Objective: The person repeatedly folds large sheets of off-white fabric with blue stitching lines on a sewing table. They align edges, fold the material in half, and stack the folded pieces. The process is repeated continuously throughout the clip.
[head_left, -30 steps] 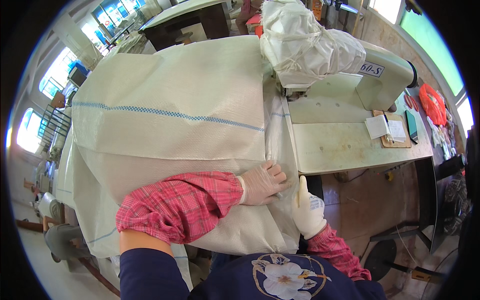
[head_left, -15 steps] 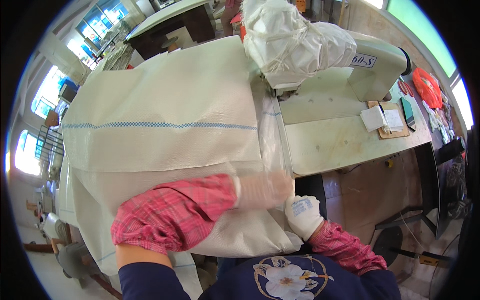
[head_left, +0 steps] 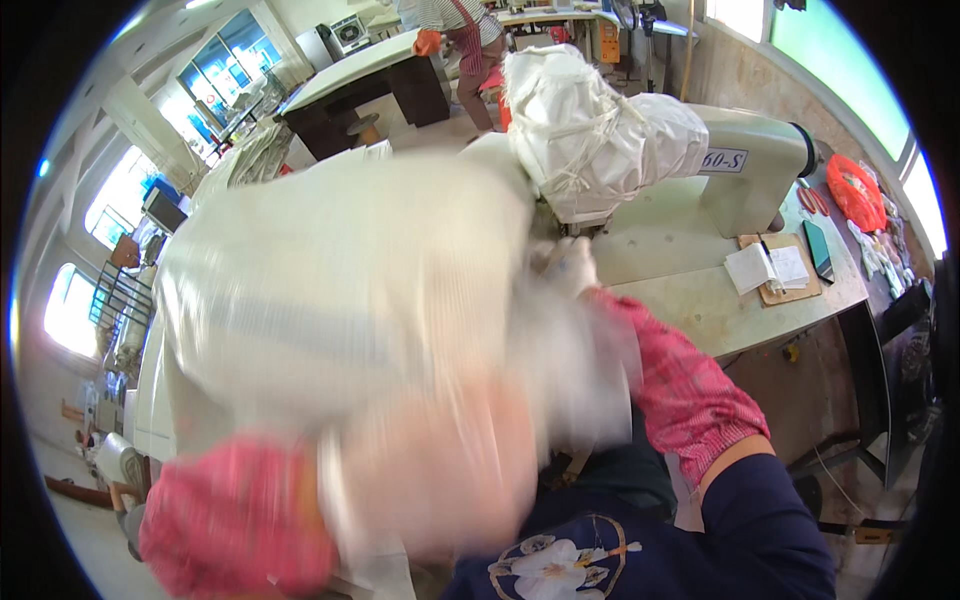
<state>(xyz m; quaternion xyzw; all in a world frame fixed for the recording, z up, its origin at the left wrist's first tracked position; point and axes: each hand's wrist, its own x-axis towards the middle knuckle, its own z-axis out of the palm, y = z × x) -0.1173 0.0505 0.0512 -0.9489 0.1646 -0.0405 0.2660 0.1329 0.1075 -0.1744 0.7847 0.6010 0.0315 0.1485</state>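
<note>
A large white woven plastic sack (head_left: 270,270) with a blue stripe spreads over the table to the left of the sewing machine (head_left: 755,150), smeared by motion. My right hand (head_left: 572,266), in a white glove, is at the sack's right edge just below the cloth-wrapped machine head (head_left: 590,130); its bent fingers seem closed on that edge, partly blurred. In front, my left hand (head_left: 440,460) is low over the near part of the sack. Motion smears its fingers, so their grip cannot be made out. Both forearms wear red plaid sleeves.
On the machine table (head_left: 670,290) lie a clipboard (head_left: 795,297) with papers, a green phone-like object (head_left: 818,250) and red-handled scissors (head_left: 812,200). A red plastic bag (head_left: 855,192) lies beyond. Another person (head_left: 470,50) stands at a far table (head_left: 360,65).
My right hand has moved forward from the near sack corner to the machine head. My left hand has come back toward me and left. The sack is shifting, and another person shows more fully behind.
</note>
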